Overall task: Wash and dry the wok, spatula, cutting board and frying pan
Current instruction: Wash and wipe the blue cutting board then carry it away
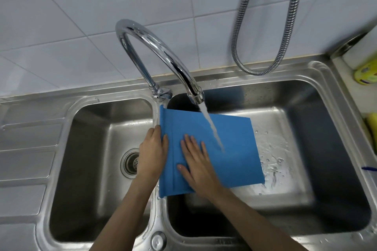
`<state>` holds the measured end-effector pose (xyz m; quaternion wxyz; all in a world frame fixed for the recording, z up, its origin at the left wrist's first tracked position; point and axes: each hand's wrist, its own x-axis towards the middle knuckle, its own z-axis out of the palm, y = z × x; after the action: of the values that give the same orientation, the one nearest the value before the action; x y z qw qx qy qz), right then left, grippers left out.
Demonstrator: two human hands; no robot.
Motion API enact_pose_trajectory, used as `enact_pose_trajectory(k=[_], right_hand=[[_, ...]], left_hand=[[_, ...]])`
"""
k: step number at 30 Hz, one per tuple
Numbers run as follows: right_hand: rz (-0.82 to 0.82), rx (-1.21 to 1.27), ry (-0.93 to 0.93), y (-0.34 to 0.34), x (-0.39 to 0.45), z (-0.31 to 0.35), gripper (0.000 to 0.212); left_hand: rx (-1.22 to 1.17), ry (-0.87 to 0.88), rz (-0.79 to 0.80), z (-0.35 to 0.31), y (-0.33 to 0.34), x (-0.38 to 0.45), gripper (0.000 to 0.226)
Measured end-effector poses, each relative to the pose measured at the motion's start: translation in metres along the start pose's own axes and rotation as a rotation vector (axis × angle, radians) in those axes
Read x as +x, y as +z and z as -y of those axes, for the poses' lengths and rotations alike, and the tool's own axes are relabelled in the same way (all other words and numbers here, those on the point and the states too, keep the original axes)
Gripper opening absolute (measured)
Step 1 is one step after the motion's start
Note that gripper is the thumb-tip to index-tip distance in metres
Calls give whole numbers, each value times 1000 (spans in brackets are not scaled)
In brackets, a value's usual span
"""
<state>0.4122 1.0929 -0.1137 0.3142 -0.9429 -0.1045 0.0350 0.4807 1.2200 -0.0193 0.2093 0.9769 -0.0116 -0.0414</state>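
Observation:
A blue cutting board (pixel 234 149) lies tilted over the right basin (pixel 306 199) of a steel double sink, its left edge on the divider. My left hand (pixel 152 153) grips that left edge, thumb on top. My right hand (pixel 196 161) lies flat on the board's face, fingers straight and spread. Water (pixel 211 126) runs from the curved chrome faucet (pixel 159 53) onto the board just right of my right hand. No wok, spatula or frying pan is in view.
The left basin (pixel 98 149) has a drain strainer (pixel 131 162). A ribbed drainboard (pixel 24 149) lies at far left. A metal hose (pixel 265 47) hangs on the tiled wall. At the right edge stand a yellow container (pixel 366 73) and a yellow sponge (pixel 372 126).

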Motion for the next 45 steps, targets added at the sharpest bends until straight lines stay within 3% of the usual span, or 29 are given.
enact_pose_trajectory(k=[2,3,8,11,14,16,19,22,24,28,29,32,34,35,38,42,45], right_hand=[[-12,-19,-37,-1,13,-1,66],[-26,-17,34,0,18,-9,69],[-111,107,802,2,-3,-85,76],[-53,144,940,2,-31,-97,77],[-96,142,789,9,-34,-71,81],[-115,108,500,10,-29,-44,80],[-15,49,60,7,-14,-5,67],[51,-64,-165,0,-4,5,65],[52,-95,-121,0,-8,-9,68],[34,40,510,-4,-35,-66,85],[59,54,583,-11,-45,-82,82],[171,40,484,-46,-63,-119,55],[150,74,479,-74,-53,-128,20],[133,117,487,-88,-41,-127,13],[150,220,397,-131,15,-113,20],[178,218,132,-169,94,-63,10],[211,233,-68,-192,130,-9,30]], left_hand=[[7,11,10,0,0,0,18],[10,15,14,1,-2,0,19],[36,-2,15,4,-12,-3,17],[49,-15,-8,3,-12,-7,18],[38,-48,-21,0,-10,-9,21],[24,-54,-22,-1,-10,-9,23],[9,-62,-18,-2,-11,-10,24],[-23,-59,-14,-1,-9,-10,23],[-30,-55,-10,-2,-7,-10,24],[-38,-80,-5,-4,-6,-12,26],[-35,-83,-4,-4,-6,-12,26],[-25,-83,0,-4,-6,-15,24],[-30,-88,-3,-5,-6,-16,23],[-37,-95,-1,-6,-7,-16,23],[-60,-102,10,-5,-9,-16,24],[-40,-112,46,-5,-12,-13,24],[-34,-107,48,-3,-11,-12,25]])
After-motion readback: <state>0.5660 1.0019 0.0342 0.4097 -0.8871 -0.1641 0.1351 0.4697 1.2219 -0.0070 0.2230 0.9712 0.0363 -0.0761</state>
